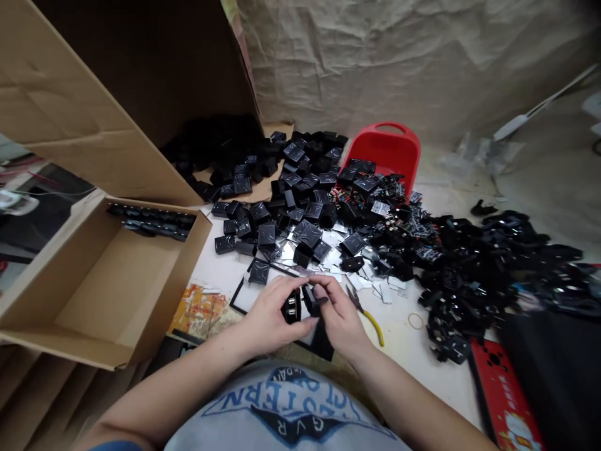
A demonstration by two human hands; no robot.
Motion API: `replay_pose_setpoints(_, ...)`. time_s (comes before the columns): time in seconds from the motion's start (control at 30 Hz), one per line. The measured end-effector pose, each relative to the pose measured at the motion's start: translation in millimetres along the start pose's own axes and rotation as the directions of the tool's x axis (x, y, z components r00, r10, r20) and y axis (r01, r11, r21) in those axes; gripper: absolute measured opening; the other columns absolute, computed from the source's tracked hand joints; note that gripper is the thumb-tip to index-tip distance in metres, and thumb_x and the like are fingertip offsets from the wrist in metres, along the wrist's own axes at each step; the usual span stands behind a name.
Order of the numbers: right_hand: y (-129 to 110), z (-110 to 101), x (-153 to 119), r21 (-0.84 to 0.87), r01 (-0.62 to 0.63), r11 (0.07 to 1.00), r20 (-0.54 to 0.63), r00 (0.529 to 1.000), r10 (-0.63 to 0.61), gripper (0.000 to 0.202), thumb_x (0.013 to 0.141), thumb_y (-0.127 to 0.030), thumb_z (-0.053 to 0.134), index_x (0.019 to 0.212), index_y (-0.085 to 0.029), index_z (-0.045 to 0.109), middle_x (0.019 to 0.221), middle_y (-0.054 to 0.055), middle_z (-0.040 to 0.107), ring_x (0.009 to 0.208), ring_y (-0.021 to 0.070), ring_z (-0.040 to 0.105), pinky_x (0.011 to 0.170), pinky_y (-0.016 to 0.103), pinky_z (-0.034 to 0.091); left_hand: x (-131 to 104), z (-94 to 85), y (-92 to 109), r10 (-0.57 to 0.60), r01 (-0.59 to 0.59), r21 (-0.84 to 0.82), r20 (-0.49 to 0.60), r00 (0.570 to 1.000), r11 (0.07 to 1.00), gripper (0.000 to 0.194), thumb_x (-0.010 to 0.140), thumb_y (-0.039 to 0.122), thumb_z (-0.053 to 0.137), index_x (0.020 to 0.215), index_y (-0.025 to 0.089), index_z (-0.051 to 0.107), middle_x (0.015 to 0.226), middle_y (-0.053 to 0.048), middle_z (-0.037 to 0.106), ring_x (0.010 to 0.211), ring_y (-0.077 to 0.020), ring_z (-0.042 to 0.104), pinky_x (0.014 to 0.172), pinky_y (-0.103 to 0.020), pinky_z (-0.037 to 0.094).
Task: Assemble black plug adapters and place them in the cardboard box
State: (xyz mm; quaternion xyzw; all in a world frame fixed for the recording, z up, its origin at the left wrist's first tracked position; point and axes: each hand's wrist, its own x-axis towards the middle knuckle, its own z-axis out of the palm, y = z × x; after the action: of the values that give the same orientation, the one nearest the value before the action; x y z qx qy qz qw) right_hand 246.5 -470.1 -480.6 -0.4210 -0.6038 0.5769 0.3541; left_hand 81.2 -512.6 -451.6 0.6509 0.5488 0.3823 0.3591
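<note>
Close to my body, my left hand [272, 313] is closed around a black plastic housing [292, 307] with two USB ports facing me. Against its right side, my right hand [339, 311] grips a second black plastic part [310, 300], which looks like a plug cover. The two parts are side by side; whether they touch is hard to make out. Just right of my right hand lie pliers with yellow handles [374, 326]. Beyond my hands is a heap of black plastic casings [307, 233], with small silvery plates [332, 257] scattered beneath.
On the left stands an open cardboard box [122, 282] with rows of black parts along its back wall. A red scoop-like bin [387, 147] spills circuit parts behind the heap. Black plug pieces [451, 282] pile up at right, near a red box [504, 394]. A rubber band [416, 321] lies nearby.
</note>
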Motion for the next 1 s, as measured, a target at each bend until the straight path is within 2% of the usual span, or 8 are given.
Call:
replay_pose_setpoints(0.13,-5.3,-5.1,-3.9,-0.217,0.094,0.972,-0.049,0.993,-0.107,0.024,0.096,-0.026,0.041,0.112,-0.024,0.060,0.100,0.004,0.069,0.092,0.0195,0.064,0.081,0.034,0.051,-2.9,1.6,5.3,-0.084,0.087,-0.027,0.110,0.990,0.996,0.065,0.071,0.020,0.072,0.130,0.018,0.043,0.121,-0.011,0.060,0.110,-0.0245,0.059,0.097,-0.040,0.048)
replay_pose_setpoints(0.23,-14.0,-9.6,-6.3,-0.333,0.169,0.928,-0.062,0.978,-0.200,0.026,0.095,-0.019,0.041,0.112,-0.024,0.060,0.101,0.004,0.070,0.087,0.0187,0.066,0.077,0.032,0.053,-3.7,3.9,3.0,-0.089,0.092,-0.034,0.082,0.993,0.995,0.047,0.075,0.013,0.064,0.120,0.018,0.050,0.113,-0.008,0.061,0.104,-0.0216,0.060,0.094,-0.037,0.050)
replay_pose_setpoints(0.3,-19.4,-9.9,-7.1,-0.424,0.290,0.858,-0.006,0.946,-0.323,0.030,0.090,-0.013,0.042,0.113,-0.023,0.058,0.101,0.004,0.070,0.088,0.0189,0.066,0.078,0.032,0.053,-4.3,5.3,-0.4,-0.051,0.051,0.000,0.037,0.998,0.999,0.042,0.074,0.012,0.064,0.114,0.019,0.054,0.111,-0.008,0.060,0.104,-0.0216,0.059,0.095,-0.038,0.049)
replay_pose_setpoints(0.4,-23.0,-5.7,-7.6,-0.532,0.455,0.713,0.101,0.871,-0.481,0.037,0.084,-0.004,0.040,0.114,-0.020,0.056,0.089,0.005,0.068,0.080,0.0190,0.065,0.071,0.032,0.054,-5.7,7.5,-4.4,-0.010,0.010,0.047,0.005,1.000,0.999,0.048,0.069,0.009,0.064,0.115,0.019,0.056,0.109,-0.007,0.062,0.102,-0.0221,0.060,0.093,-0.038,0.050)
replay_pose_setpoints(0.5,-21.0,-1.3,-8.4,-0.588,0.513,0.626,0.170,0.834,-0.524,0.039,0.082,-0.003,0.039,0.115,-0.018,0.053,0.085,0.005,0.065,0.075,0.0194,0.064,0.066,0.032,0.055,-8.4,9.2,-5.1,0.009,-0.008,0.100,-0.010,1.000,0.995,0.056,0.065,0.007,0.059,0.119,0.017,0.055,0.104,-0.007,0.063,0.098,-0.0227,0.061,0.089,-0.039,0.052)
replay_pose_setpoints(0.6,-17.5,-1.2,-10.1,-0.570,0.519,0.637,0.204,0.840,-0.502,0.041,0.082,-0.003,0.039,0.117,-0.019,0.050,0.091,0.006,0.064,0.079,0.0195,0.066,0.068,0.031,0.056,-12.0,9.2,-1.9,0.022,-0.019,0.167,-0.015,1.000,0.986,0.057,0.064,0.008,0.055,0.121,0.016,0.055,0.102,-0.008,0.062,0.096,-0.0233,0.060,0.087,-0.039,0.052)
replay_pose_setpoints(0.8,-12.8,-3.7,-16.2,-0.461,0.489,0.740,0.246,0.872,-0.423,0.048,0.076,-0.002,0.040,0.120,-0.023,0.045,0.091,0.005,0.061,0.078,0.0208,0.065,0.067,0.034,0.056,-18.6,7.0,9.6,0.080,-0.076,0.301,-0.001,0.997,0.951,0.069,0.062,0.011,0.053,0.131,0.014,0.050,0.102,-0.010,0.060,0.096,-0.0256,0.058,0.089,-0.043,0.052)
replay_pose_setpoints(1.0,-1.3,6.5,-23.4,-0.475,0.550,0.687,0.225,0.831,-0.509,0.056,0.073,-0.002,0.040,0.125,-0.023,0.040,0.096,0.007,0.061,0.076,0.0228,0.065,0.066,0.037,0.057,-23.5,7.8,19.7,0.074,-0.065,0.431,-0.005,0.997,0.900,0.071,0.062,0.009,0.051,0.133,0.012,0.049,0.093,-0.010,0.058,0.088,-0.0269,0.054,0.082,-0.044,0.052)
